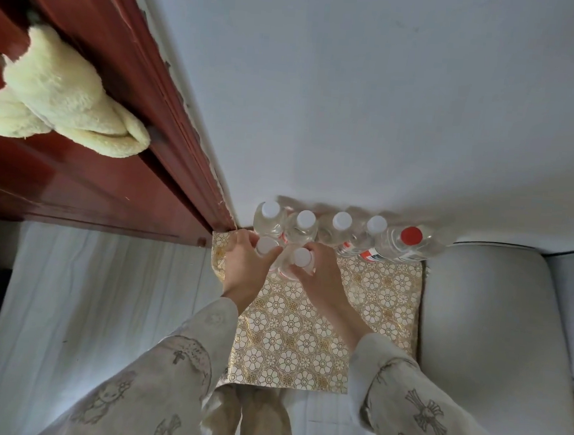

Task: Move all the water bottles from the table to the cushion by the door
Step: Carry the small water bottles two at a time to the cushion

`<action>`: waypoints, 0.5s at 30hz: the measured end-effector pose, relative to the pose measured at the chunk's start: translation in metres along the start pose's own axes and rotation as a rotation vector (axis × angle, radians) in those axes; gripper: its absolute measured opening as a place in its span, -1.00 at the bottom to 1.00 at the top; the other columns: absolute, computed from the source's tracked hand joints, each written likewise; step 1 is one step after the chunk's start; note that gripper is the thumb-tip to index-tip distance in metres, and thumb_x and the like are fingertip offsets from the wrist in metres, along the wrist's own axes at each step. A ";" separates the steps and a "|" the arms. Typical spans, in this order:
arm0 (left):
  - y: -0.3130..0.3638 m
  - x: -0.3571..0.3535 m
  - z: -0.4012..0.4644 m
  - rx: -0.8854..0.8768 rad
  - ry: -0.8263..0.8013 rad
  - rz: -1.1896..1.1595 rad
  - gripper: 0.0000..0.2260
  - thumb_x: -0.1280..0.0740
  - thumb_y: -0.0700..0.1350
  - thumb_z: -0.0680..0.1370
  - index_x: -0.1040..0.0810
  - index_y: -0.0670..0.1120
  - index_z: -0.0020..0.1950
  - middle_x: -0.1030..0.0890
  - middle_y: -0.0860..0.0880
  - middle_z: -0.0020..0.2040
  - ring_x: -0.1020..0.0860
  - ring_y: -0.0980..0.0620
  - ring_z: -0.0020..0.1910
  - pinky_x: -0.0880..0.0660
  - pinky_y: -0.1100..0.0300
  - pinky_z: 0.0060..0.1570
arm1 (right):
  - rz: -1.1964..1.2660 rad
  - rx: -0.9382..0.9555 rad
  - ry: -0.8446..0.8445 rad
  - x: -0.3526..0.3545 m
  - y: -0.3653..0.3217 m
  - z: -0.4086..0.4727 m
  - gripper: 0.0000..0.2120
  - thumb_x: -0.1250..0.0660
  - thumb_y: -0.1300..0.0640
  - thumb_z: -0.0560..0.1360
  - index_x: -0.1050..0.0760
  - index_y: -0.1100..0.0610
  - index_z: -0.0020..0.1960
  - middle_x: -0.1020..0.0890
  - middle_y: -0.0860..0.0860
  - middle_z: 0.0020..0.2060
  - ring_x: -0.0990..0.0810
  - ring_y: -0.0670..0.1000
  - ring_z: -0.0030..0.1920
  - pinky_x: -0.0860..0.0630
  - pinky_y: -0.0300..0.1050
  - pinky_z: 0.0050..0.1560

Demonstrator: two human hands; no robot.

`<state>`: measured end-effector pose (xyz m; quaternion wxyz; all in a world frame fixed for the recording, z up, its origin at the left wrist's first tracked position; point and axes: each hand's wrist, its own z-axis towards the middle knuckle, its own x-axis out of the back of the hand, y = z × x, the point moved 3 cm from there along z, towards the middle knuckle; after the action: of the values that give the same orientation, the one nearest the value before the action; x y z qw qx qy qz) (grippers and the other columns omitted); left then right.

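At frame centre, the left hand and right hand each close a grip around a white-capped bottle on the patterned cushion.

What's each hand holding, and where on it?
Left hand grips a white-capped bottle near its neck; right hand grips another white-capped bottle likewise.

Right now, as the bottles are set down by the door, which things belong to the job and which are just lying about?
Job: left hand, right hand, two white-capped bottles held, back-row bottles, red-capped bottle, patterned cushion, door.

Lying about: cream towel, grey sofa.
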<state>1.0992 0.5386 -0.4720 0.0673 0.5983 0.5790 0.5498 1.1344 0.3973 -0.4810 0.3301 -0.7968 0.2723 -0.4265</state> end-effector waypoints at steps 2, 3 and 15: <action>-0.005 0.001 -0.001 0.009 -0.057 -0.027 -0.62 -0.43 -0.03 0.40 -0.42 -0.17 0.10 -0.44 -0.05 0.03 -0.43 0.03 -0.03 -0.34 0.22 -0.05 | 0.022 -0.024 -0.041 0.001 -0.001 -0.004 -0.57 -0.39 0.08 0.40 -0.35 0.09 0.21 -0.39 0.05 0.22 -0.35 -0.05 0.15 -0.34 -0.09 0.16; -0.007 0.003 -0.002 0.014 -0.094 -0.047 -0.61 -0.42 -0.04 0.41 -0.42 -0.17 0.15 -0.47 -0.06 0.09 -0.43 0.04 0.03 -0.34 0.21 0.00 | 0.038 -0.031 -0.065 0.001 -0.002 -0.006 -0.53 -0.39 0.08 0.40 -0.33 0.07 0.25 -0.38 0.04 0.25 -0.35 -0.06 0.17 -0.35 -0.07 0.20; -0.032 0.078 -0.102 0.101 -0.223 -0.107 -0.63 -0.23 -0.05 0.55 -0.36 -0.13 0.32 -0.53 -0.10 0.22 -0.46 0.09 0.02 -0.37 0.41 -0.21 | -0.036 -0.074 -0.249 0.002 -0.060 -0.095 -0.58 -0.22 0.03 0.53 -0.32 0.17 0.33 -0.46 0.05 0.28 -0.45 0.04 0.25 -0.34 -0.15 0.19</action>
<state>0.9829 0.5520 -0.4096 0.1304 0.6266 0.6260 0.4456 1.0626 0.4058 -0.3945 0.3240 -0.8601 0.2305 -0.3196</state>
